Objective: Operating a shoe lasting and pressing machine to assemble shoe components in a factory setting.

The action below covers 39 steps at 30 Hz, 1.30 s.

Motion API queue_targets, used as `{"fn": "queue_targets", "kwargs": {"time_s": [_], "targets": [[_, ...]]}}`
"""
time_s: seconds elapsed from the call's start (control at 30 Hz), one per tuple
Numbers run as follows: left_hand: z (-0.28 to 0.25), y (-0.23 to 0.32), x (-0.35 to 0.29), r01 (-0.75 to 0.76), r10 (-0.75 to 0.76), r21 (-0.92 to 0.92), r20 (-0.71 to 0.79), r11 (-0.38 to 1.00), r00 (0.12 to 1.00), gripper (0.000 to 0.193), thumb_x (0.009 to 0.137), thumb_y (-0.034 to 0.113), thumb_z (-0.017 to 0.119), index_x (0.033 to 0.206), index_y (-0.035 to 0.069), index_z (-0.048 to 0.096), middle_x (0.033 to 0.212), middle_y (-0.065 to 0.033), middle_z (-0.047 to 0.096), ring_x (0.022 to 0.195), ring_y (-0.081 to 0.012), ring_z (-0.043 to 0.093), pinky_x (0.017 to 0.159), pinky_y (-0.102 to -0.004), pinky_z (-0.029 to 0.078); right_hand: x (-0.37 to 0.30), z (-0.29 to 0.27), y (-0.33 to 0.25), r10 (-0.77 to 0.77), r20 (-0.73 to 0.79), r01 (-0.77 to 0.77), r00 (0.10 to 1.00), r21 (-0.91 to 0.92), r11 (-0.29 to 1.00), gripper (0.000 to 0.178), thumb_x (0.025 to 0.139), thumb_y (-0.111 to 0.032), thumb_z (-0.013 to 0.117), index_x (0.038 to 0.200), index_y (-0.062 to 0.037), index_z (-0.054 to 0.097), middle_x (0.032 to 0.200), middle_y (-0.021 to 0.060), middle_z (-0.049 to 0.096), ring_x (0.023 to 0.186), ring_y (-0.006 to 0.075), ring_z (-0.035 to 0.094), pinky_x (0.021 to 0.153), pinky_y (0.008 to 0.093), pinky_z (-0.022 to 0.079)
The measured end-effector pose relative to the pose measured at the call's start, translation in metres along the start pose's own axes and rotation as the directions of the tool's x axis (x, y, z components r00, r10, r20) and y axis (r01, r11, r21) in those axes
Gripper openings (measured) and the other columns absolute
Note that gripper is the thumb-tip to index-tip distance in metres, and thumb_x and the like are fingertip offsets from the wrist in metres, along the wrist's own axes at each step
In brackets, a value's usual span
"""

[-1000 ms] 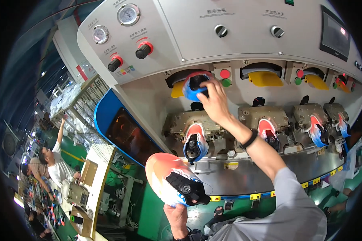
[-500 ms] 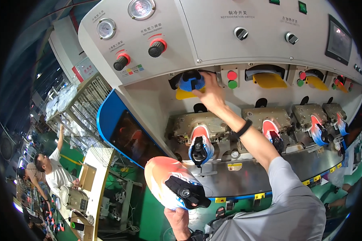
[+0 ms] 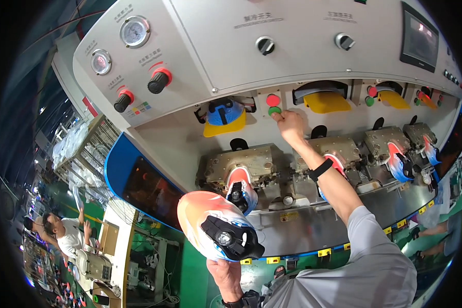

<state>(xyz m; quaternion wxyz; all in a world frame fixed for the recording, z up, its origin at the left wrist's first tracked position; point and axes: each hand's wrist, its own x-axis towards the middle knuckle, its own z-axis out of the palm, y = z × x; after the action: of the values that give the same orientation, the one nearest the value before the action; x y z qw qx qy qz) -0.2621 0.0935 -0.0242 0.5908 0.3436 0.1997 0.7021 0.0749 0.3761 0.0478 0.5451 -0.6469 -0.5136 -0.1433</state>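
Observation:
My left hand point(image 3: 225, 274) is closed around a shoe upper point(image 3: 192, 213), coral at one end, white and blue at the other, with a black lining. Curled in a loose fist, my right hand point(image 3: 289, 124) has a fingertip against the green button point(image 3: 274, 111), just under a red button point(image 3: 273, 100). Left of those buttons, a blue shoe heel part point(image 3: 226, 114) sits in the machine's upper slot above a yellow pad point(image 3: 225, 128). Below it, another coral and blue upper point(image 3: 240, 186) is on a metal clamp station point(image 3: 245, 160), partly hidden by the held one.
More uppers point(image 3: 398, 163) sit on stations to the right. Above are a grey panel with knobs point(image 3: 160, 80), gauges point(image 3: 135, 32) and a screen point(image 3: 419, 38). A blue-edged side guard point(image 3: 119, 169) stands left, near a pale workbench point(image 3: 126, 233) and other people point(image 3: 69, 233).
My right hand has left the blue heel part in the slot and moved right to the green button. My left hand still holds the upper. The view has shifted.

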Motion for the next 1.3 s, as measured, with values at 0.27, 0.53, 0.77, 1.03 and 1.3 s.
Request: {"fn": "queue_targets", "kwargs": {"time_s": [0.27,0.53,0.77,1.03,1.3], "targets": [[0.095,-0.027,0.017,0.030,-0.024,-0.121,0.048,0.992,0.999,0.057,0.091,0.029,0.069,0.133,-0.001,0.045,0.119,-0.0081,0.059,0.095,-0.0155,0.058,0.084,-0.0364,0.051,-0.122,-0.223,-0.064,-0.481,0.522,-0.281,0.704,0.828,0.486,0.044,0.082,-0.022,0.078,0.119,-0.0035,0.063,0.104,0.0059,0.068,0.082,0.0115,0.064,0.065,0.0255,0.052],[0.153,-0.098,0.036,0.374,-0.281,-0.110,0.477,0.921,0.832,0.050,0.089,0.030,0.071,0.122,-0.002,0.052,0.116,-0.0126,0.064,0.110,-0.0235,0.062,0.098,-0.0409,0.050,-0.133,-0.287,-0.046,-0.461,-0.001,0.426,0.887,0.384,0.819,0.034,0.067,-0.016,0.084,0.094,-0.0059,0.065,0.094,0.0071,0.067,0.076,0.0243,0.062,0.065,0.0337,0.049],[0.087,-0.080,0.035,-0.017,0.054,0.448,-0.070,0.894,0.996,0.019,0.095,0.016,0.063,0.102,-0.001,0.059,0.083,-0.0086,0.064,0.072,-0.0150,0.062,0.066,-0.0280,0.052,-0.011,-0.271,0.031,-0.304,-0.060,0.309,0.951,0.161,0.937,0.025,0.073,-0.011,0.076,0.091,-0.0040,0.061,0.091,0.0106,0.064,0.085,0.0315,0.060,0.075,0.0391,0.049],[-0.028,-0.075,0.068,0.030,0.371,0.684,-0.431,0.729,0.823,0.031,0.095,0.032,0.064,0.103,0.003,0.058,0.087,-0.0028,0.061,0.074,-0.0095,0.057,0.062,-0.0231,0.047,0.090,-0.175,0.091,-0.124,0.126,0.127,0.984,-0.014,0.992,0.033,0.078,-0.027,0.073,0.102,-0.0066,0.065,0.105,0.0155,0.066,0.100,0.0368,0.062,0.085,0.0417,0.049],[-0.047,-0.095,0.087,0.390,-0.113,0.557,-0.466,0.733,0.878,0.061,0.089,0.051,0.065,0.111,-0.005,0.056,0.086,-0.0095,0.061,0.070,-0.0154,0.060,0.054,-0.0328,0.058,0.065,-0.200,0.127,0.122,-0.143,-0.052,0.982,0.417,0.908,0.031,0.088,-0.028,0.067,0.105,-0.0022,0.064,0.078,0.0064,0.063,0.065,0.0117,0.057,0.054,0.0279,0.045]]}}
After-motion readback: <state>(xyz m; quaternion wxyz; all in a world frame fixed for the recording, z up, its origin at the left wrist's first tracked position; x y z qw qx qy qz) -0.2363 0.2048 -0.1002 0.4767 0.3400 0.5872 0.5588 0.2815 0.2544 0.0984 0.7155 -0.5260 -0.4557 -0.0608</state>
